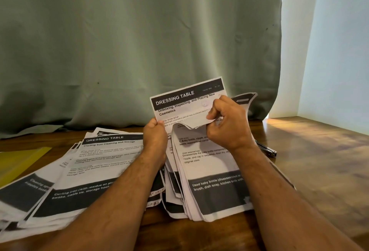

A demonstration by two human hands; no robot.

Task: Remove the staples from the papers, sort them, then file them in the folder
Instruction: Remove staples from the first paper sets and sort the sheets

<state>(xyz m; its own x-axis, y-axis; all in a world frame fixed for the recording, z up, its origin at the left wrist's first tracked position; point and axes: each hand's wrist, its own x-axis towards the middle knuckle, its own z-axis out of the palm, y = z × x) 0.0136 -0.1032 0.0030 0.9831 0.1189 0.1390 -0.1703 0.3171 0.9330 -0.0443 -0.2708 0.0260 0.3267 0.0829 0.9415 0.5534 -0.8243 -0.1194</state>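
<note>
Two hands work one bundle [209, 171] standing on the table [319, 161] at centre: the left hand [154, 141] pinches its left edge, and the right hand [225, 123] grips the folded-over top sheets near the right corner. To do this well, the person should peel toward the fastened corner, not across, so nothing tears. Loose sheets [89, 171] lie left, a yellow folder [22, 161] beyond them, a metal tool [267, 150] right.

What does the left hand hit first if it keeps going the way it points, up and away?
The left hand already pinches the raised sheet at its lower left corner. Past that, probably the green curtain behind the table, though depth is unclear from this one view.
</note>
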